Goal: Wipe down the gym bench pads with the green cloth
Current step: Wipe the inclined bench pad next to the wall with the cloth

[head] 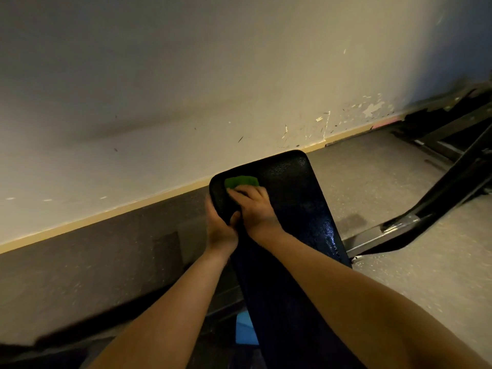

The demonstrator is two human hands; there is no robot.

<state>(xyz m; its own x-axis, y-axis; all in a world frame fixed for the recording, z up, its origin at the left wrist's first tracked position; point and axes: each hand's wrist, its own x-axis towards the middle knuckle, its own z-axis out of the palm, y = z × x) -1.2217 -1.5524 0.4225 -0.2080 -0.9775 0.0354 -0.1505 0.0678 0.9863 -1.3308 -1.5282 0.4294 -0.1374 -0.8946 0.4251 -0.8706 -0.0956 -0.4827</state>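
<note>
Right hand (253,206) presses green cloth (241,181) under flattened fingers at bench pad's (298,198) far left corner. Left hand (219,230) clasps the pad's left edge, thumb on top, likely bracing it against wiping pressure.

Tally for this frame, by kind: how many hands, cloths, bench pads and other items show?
Hands: 2 (left hand, right hand)
Cloths: 1 (green cloth)
Pads: 1 (bench pad)
Other: 2 (blue object, metal frame)
Total: 6
</note>
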